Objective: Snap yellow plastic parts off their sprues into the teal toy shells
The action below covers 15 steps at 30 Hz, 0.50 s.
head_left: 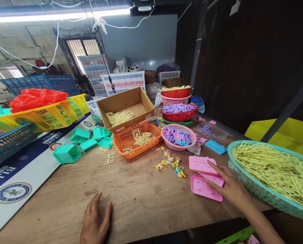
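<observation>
My left hand (95, 220) lies flat on the bare wooden table (131, 193) near its front edge, fingers together, holding nothing. My right hand (230, 188) rests with spread fingers on the pink plastic plates (204, 176) stacked at the right; it touches them but does not grip. Small multicoloured pieces (170, 164) lie scattered just left of the plates. A teal basket of pale yellow plastic frames (273, 176) stands right beside my right hand.
An orange basket (136, 139) and a cardboard box (126, 108) hold yellow frames. A pink basket (178, 137) and red baskets (178, 112) hold purple parts. Teal boxes (80, 142), a blue plate (216, 147) and a yellow crate (44, 115) stand further off.
</observation>
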Tool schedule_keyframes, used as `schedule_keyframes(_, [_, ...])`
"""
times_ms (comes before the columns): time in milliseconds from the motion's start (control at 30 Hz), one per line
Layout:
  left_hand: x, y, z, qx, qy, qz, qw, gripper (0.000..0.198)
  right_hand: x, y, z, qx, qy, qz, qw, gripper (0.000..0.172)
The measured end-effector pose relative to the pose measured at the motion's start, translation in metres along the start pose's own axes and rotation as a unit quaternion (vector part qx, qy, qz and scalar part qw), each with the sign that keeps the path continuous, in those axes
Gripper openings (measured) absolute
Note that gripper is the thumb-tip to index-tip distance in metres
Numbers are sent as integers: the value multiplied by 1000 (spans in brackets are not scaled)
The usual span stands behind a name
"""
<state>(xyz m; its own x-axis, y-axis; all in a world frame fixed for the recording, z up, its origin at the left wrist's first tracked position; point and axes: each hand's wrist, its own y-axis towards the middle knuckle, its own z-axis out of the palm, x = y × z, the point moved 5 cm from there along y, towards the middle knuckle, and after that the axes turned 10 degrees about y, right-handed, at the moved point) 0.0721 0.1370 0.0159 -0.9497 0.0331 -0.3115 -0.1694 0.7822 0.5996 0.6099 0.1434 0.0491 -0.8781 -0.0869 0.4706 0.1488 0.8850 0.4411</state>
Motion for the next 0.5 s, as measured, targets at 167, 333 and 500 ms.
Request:
schedule_keyframes(167, [-5, -2, -1, -11, 4, 21, 1000, 61, 5, -37, 13, 58, 39, -21, 997, 66])
schedule_keyframes(333, [-7, -3, -2, -29, -6, 4, 1000, 57, 2, -27, 19, 91, 31, -51, 994, 71])
schedule_keyframes(500, [-12, -7, -2, -38, -22, -16, 999, 49, -21, -19, 26, 41, 3, -118, 992, 62])
